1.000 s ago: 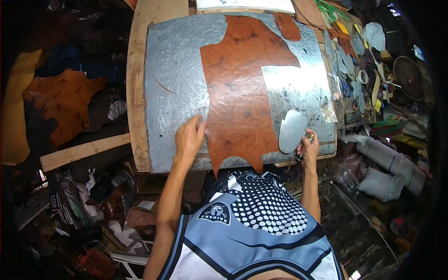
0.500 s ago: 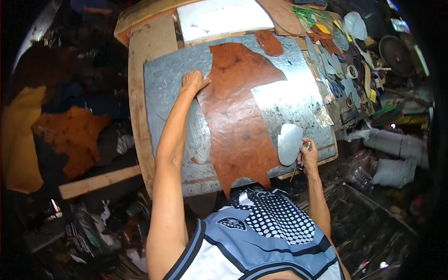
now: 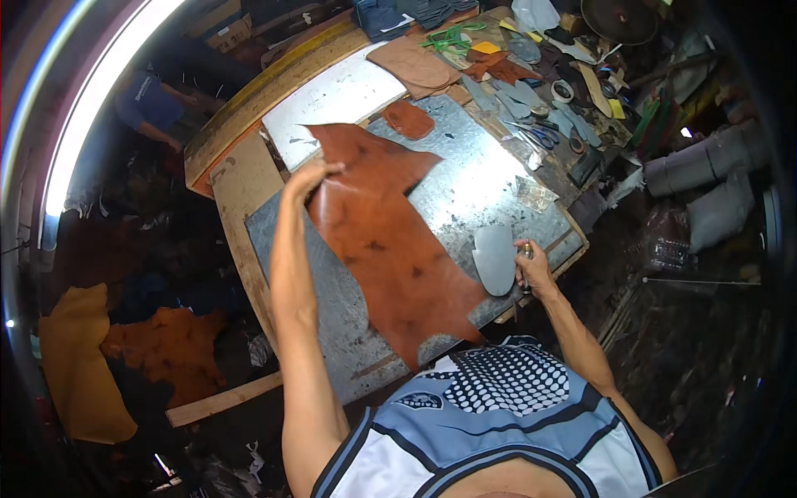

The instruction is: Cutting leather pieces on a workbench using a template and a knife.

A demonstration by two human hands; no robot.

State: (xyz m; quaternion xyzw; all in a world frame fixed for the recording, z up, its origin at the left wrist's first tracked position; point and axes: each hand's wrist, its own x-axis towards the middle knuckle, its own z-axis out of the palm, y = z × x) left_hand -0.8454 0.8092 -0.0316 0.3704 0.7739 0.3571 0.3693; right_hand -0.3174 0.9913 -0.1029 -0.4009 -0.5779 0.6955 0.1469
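Note:
A large reddish-brown leather hide [image 3: 374,241] with dark blotches lies over the grey metal sheet [image 3: 473,183] on the bench. My left hand [image 3: 314,176] is closed on its far left edge, and that end looks raised off the sheet. At the near right of the bench, my right hand [image 3: 533,270] is closed around a slim tool [image 3: 527,251] with a brass-coloured end; its kind is hidden by the fingers. Right beside those fingers is a grey rounded template [image 3: 496,261] with a notch in its side. I cannot tell whether my right hand also holds it.
A small brown leather piece [image 3: 408,120] lies beyond the hide, near a white board [image 3: 332,104]. Scissors [image 3: 544,137], a tape roll [image 3: 563,90] and scraps crowd the far right. A person in blue [image 3: 149,104] is at the far left. A wooden plank [image 3: 224,400] juts out at left.
My left hand has taken hold of the hide's edge and shifted its far end leftward, lifting it. The right hand stays by the template. The whole view has turned.

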